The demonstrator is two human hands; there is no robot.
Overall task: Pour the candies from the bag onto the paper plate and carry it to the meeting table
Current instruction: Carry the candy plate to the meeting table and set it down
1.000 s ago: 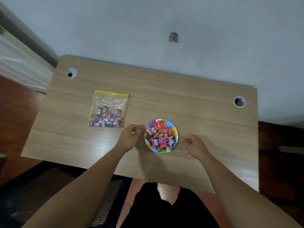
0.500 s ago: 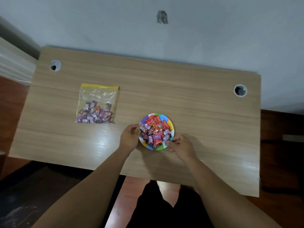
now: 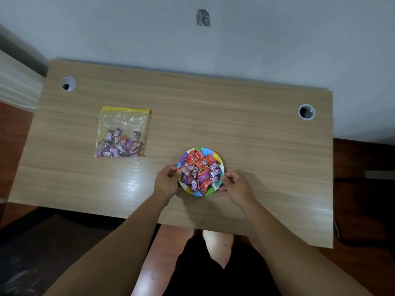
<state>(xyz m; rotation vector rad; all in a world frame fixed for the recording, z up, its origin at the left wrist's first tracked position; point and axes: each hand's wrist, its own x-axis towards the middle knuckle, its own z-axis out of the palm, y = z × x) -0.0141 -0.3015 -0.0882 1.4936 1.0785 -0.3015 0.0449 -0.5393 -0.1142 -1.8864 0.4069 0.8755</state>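
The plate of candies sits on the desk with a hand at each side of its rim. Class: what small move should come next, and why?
Probably a slow, level lift. The left hand and right hand already flank the plate on opposite sides, which looks still on the desk. The candies are heaped, so tilting could spill them. Some remain in the bag.

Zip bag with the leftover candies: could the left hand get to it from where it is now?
Probably yes. The zip bag lies flat on the desk, left of the plate, with bare wood between it and the left hand, though that hand is busy at the plate's rim.
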